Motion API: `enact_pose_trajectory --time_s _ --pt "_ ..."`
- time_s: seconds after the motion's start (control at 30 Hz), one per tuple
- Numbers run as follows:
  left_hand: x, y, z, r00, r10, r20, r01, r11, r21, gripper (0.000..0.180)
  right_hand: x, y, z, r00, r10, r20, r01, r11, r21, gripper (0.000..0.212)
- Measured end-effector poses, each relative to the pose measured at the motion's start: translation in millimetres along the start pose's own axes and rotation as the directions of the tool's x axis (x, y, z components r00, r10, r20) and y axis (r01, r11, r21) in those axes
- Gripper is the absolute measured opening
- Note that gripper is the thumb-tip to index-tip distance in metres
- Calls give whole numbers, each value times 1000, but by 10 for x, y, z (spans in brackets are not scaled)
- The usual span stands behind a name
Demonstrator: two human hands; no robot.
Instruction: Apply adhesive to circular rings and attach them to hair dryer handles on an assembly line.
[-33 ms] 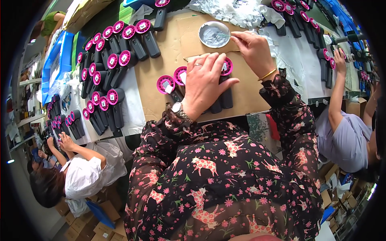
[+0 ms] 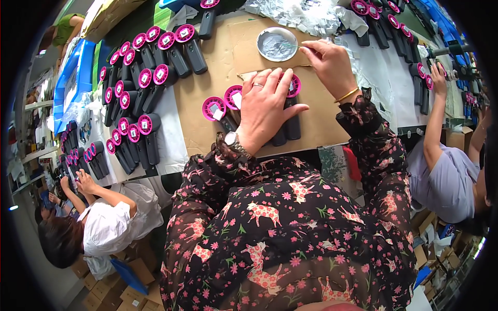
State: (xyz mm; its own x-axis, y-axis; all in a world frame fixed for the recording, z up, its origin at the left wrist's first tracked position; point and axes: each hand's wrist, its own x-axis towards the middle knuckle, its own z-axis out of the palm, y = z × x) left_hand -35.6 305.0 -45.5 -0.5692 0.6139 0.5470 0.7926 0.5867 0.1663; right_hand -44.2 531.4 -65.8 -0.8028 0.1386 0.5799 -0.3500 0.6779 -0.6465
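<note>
My left hand [image 2: 267,109] lies palm down with fingers stretched and thumb apart, over a row of black handheld devices with round magenta heads. A device [image 2: 213,109] with a pale square patch on its head shows left of this hand. Another device [image 2: 293,124] is at its right, and the ones between are partly hidden under the palm. My right hand [image 2: 329,65] pinches a thin stick [image 2: 291,45] between thumb and fingers. The stick's far end reaches into a round white bowl [image 2: 261,54] of grey paste, beyond my left hand.
Cardboard [image 2: 197,93] covers the work surface. Several similar devices [image 2: 150,140] stand in rows at the left, more [image 2: 381,26] at the far right. White scraps [image 2: 290,13] are heaped at the back. One co-worker [image 2: 111,223] sits at the left, another [image 2: 446,171] at the right.
Both my hands have shifted very slightly to the right. The stick stays in my right hand, and the bowl and devices have not moved.
</note>
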Motion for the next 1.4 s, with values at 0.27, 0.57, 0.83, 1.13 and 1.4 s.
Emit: enact_pose_trajectory --time_s 0.27,0.57,0.83,1.13,1.4 --pt "-143 -217 154 990 133 38 -137 975 172 66 44 153 -150 1000 11 12 -8 972 -233 17" --pt "-210 -435 -163 973 157 171 -176 979 103 65 -49 206 -230 979 205 -15 -206 978 -26 18" --pt "-228 -364 -330 995 28 97 -22 998 -64 66 -59 222 -291 946 321 40 -323 945 52 21" --pt "-214 -227 -409 991 21 131 -21 1000 -3 50 -74 250 -323 906 404 123 -418 901 119 22" --pt "-111 -143 -376 991 -31 132 56 981 -188 30 -84 390 -257 873 449 187 -485 836 257 24"
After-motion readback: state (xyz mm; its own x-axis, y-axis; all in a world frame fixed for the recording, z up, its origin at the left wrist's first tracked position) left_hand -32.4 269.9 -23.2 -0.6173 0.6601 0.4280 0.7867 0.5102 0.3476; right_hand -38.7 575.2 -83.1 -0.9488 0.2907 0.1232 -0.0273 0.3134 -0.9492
